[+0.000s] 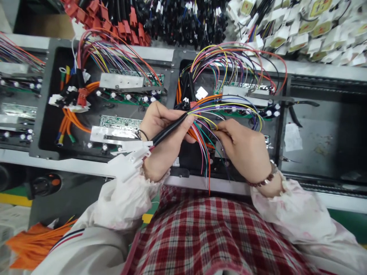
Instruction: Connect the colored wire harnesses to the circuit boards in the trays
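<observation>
My left hand (160, 137) is closed around a black sleeved cable (169, 131) that ends in white connectors (129, 158) near my wrist. Out of the sleeve fans a bundle of thin coloured wires (205, 152). My right hand (243, 149) pinches some of these wires at their upper part, close to my left thumb. Both hands hover over the right black tray (282, 126), which holds a circuit board (246, 93) with looping coloured wires.
A second tray (48, 95) on the left holds boards, orange cables and connectors. Heaps of red, black and white connector harnesses lie along the back. Black cutters (295, 110) rest right of the board. Orange wires (31, 238) hang at lower left.
</observation>
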`<state>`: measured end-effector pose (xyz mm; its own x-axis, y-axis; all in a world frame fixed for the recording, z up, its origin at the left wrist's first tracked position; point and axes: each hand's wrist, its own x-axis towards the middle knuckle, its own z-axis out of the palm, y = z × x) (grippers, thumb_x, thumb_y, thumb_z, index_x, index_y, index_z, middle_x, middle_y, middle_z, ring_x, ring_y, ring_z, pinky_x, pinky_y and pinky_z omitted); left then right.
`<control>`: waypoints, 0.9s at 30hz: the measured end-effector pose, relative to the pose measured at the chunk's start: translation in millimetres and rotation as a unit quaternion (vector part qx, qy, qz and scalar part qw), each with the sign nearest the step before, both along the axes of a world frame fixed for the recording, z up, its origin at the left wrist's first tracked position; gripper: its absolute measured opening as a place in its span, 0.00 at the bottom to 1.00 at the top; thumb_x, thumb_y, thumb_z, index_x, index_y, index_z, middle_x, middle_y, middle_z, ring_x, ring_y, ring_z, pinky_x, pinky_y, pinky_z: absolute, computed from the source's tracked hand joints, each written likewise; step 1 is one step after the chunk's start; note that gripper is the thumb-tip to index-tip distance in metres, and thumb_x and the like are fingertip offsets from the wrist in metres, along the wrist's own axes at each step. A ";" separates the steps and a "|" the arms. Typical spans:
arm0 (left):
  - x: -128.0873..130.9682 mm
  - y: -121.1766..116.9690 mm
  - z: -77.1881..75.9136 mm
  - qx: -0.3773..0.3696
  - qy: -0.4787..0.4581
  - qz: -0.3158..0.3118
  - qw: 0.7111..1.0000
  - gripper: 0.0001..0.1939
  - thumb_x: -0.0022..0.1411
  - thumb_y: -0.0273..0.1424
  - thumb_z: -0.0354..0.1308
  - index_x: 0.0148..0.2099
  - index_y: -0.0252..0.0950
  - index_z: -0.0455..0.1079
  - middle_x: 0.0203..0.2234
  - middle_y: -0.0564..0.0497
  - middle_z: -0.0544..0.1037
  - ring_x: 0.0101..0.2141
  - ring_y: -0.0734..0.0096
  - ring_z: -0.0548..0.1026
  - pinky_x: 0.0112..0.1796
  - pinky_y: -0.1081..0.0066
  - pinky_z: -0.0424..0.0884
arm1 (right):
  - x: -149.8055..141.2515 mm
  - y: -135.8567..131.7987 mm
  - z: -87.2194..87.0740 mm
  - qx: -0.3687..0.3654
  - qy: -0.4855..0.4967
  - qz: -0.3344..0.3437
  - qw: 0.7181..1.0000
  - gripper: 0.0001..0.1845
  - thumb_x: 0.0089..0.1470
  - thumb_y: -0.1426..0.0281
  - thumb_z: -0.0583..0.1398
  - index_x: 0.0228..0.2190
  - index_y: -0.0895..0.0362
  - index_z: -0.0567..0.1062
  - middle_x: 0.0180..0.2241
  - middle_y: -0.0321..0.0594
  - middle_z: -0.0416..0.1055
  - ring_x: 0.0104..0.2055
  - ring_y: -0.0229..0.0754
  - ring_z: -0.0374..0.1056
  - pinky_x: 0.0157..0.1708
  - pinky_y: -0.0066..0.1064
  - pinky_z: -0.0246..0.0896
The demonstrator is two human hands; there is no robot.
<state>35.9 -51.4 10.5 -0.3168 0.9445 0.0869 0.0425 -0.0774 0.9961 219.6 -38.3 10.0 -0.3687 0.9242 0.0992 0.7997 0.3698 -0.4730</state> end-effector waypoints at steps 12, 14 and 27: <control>2.2 3.8 -3.4 0.008 -0.014 0.004 1.000 0.20 0.61 0.37 0.69 0.37 0.40 0.57 0.32 0.55 0.79 0.24 0.75 0.79 0.19 0.79 0.77 | 61.3 -33.0 24.8 0.032 -0.065 -0.075 0.995 0.10 0.65 0.64 0.56 0.37 0.54 0.75 0.35 0.42 0.73 0.36 0.44 0.71 0.35 0.36 0.63; 2.6 3.7 -3.3 0.011 -0.014 0.002 1.000 0.20 0.61 0.38 0.69 0.37 0.40 0.57 0.33 0.55 0.79 0.24 0.75 0.79 0.19 0.79 0.78 | 58.1 -28.5 20.0 0.072 -0.034 -0.096 0.992 0.08 0.65 0.65 0.57 0.39 0.53 0.76 0.36 0.40 0.77 0.38 0.43 0.73 0.38 0.34 0.65; 5.4 3.1 1.3 0.003 -0.036 -0.001 0.999 0.20 0.60 0.35 0.69 0.36 0.39 0.58 0.29 0.56 0.79 0.22 0.76 0.79 0.18 0.80 0.77 | 44.1 -15.3 -4.8 0.019 0.028 -0.100 0.994 0.08 0.62 0.64 0.59 0.36 0.54 0.76 0.33 0.38 0.80 0.33 0.41 0.76 0.33 0.30 0.65</control>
